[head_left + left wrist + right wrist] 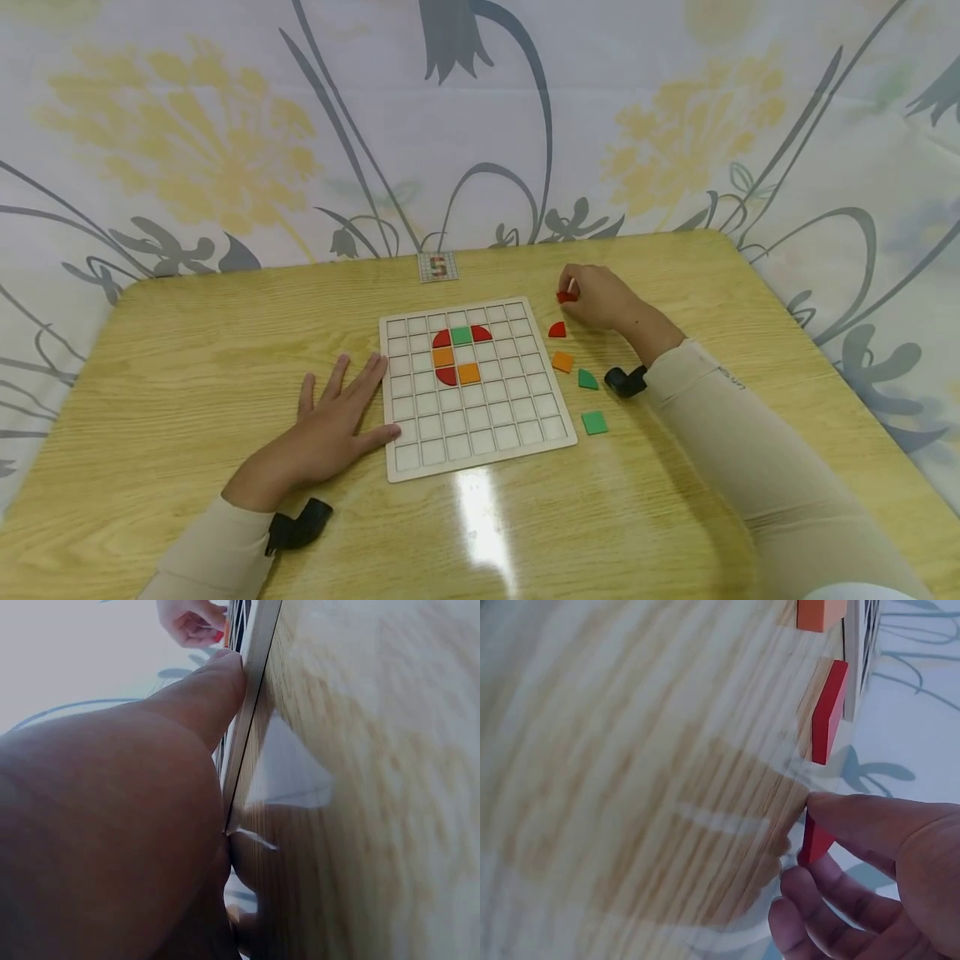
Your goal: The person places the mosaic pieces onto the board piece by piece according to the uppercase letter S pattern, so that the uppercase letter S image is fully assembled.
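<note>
The yellowish wood-grain desk [225, 333] looks smooth and glossy, catching bright glare. The pale square gridded board [454, 423] resembles matt wood; the flat red quarter-round piece [828, 716] looks smooth. The long beige sleeve [735, 442] is matt cloth.

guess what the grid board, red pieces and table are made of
Grid board: likely wood or fibreboard, pale and fairly matte, showing no strong shine. Red pieces: possibly painted wood or plastic; solid, even colour and crisp edges. Table: wood or printed laminate, glossy; grain shows and it mirrors light.
</note>
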A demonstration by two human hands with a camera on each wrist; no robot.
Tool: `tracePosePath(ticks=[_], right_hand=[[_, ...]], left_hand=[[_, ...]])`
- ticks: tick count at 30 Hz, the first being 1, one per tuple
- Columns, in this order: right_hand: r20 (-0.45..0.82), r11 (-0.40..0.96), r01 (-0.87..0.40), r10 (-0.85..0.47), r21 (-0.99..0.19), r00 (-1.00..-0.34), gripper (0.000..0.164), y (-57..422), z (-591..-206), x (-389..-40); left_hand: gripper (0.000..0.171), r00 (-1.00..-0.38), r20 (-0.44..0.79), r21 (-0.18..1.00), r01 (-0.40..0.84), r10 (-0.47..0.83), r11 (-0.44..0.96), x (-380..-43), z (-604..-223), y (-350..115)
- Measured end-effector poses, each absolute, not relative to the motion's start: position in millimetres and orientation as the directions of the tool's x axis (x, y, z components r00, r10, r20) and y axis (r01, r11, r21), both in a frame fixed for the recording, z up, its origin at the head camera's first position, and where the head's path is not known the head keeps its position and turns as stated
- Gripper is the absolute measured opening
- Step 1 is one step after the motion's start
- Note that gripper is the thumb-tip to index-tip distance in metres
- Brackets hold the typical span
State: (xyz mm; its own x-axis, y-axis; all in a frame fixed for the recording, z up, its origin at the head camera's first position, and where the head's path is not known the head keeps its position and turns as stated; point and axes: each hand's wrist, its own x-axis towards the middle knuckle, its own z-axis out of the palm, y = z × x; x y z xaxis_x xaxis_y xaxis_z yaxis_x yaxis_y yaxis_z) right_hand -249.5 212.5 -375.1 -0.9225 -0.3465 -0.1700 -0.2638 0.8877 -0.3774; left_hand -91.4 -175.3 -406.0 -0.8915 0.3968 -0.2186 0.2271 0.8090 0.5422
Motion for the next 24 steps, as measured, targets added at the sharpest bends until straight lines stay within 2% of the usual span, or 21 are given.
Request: tracePosePath(ticks=[10, 16, 24], right_hand=[[-0.167, 0.860, -0.258, -0.361, -0.440, -0.918, 0.016, 215.7, -376.0, -244.5], [-0.107, 0.820, -0.270, -0.369, -0.504, -0.923, 0.015, 216.0, -378.4, -237.4], [0.041, 0.749, -0.296, -0.339, -0.592, -0.940, 0.014, 207.9, -365.2, -220.5]], left_hand=[[0.092, -0.889, -0.217, 0.550, 0.229, 0.402, 0.803, -90.7, -401.4, -174.3], [0.092, -0.887, -0.226, 0.555, 0.223, 0.402, 0.802, -89.6, -401.4, -174.9], [0.092, -0.888, -0.215, 0.544, 0.236, 0.406, 0.805, -91.1, -404.3, -175.2]])
